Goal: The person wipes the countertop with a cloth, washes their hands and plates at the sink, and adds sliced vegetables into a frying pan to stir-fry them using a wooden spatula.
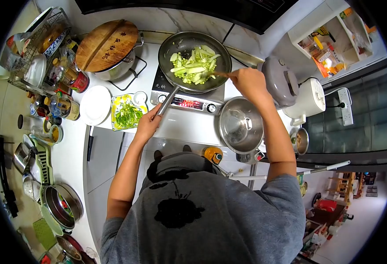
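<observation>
My left hand (148,125) is closed around the metal handle of a dark frying pan (169,49), which sits on an induction cooker (163,98) with a lit red display. Sliced green vegetables with small green pieces (198,66) lie heaped in the pan. My right hand (249,83) grips the brown handle of a wooden spatula (222,74); its far end is among the vegetables, so the blade's shape is hard to make out. Close to my left hand lies a yellow-patterned plate (115,124) with chopped greens and a small white dish.
A pot with a wooden lid (107,44) stands left of the pan, near a white plate (95,105). On the right are a steel pot (228,127) and a grey-lidded cooker (279,81). Bottles (66,108) and a dish rack (30,50) line the left side.
</observation>
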The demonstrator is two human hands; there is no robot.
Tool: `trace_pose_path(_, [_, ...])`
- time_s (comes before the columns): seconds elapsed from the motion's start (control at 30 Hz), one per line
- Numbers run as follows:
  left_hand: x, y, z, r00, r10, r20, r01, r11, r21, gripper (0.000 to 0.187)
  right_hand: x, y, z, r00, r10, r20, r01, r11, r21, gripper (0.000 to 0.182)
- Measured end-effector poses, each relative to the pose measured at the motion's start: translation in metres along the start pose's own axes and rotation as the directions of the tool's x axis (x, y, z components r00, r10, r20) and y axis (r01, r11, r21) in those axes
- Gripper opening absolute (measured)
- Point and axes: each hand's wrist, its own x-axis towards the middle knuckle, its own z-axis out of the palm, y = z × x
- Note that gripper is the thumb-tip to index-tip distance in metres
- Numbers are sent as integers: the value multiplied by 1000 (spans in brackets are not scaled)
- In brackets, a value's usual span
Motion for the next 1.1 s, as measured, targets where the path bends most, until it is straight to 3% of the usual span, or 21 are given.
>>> trace_pose_path(0.13, [1, 0, 0, 1000, 3, 11, -3, 1000, -2, 48, 18, 5, 59, 997, -74, 22, 75, 993, -86, 23])
trace_pose_path(0.23, [0, 3, 1, 1000, -6, 2, 6, 1000, -12, 48, 56, -3, 92, 995, 35, -95, -38, 999, -33, 22])
trace_pose_path(0.33, [1, -1, -2, 1000, 7, 12, -7, 1000, -22, 48, 78, -4, 90, 962, 98, -255, -87, 995, 53, 21])
trace_pose_path(0.47, [-2, 4, 2, 1000, -1, -9, 1, 999, -32, 47, 96, -8, 100, 923, 149, -355, -110, 986, 127, 17])
trace_pose_path(0.6, [2, -5, 0, 1000, -7, 9, 8, 999, -45, 48, 80, -5, 117, 985, 10, -173, 17, 988, 154, 24])
trace_pose_path(0.67, [2, -3, -1, 1000, 7, 0, -7, 1000, -27, 48, 77, 17, 112, 993, 80, -88, -75, 995, 60, 25])
trace_pose_path(0.8, [-2, 3, 1, 1000, 1, -20, 0, 1000, 12, 49, 32, 49, 41, 990, 68, -122, -83, 990, -118, 18])
trace_pose_path(0.97, [0, 1, 1, 1000, -9, 6, 9, 999, -41, 49, 63, 91, 98, 989, 92, -112, -107, 984, -139, 21])
trace_pose_path(1.1, [2, -2, -1, 999, -27, 27, 28, 999, -46, 49, 91, 63, 135, 944, -128, -303, 107, 991, -84, 32])
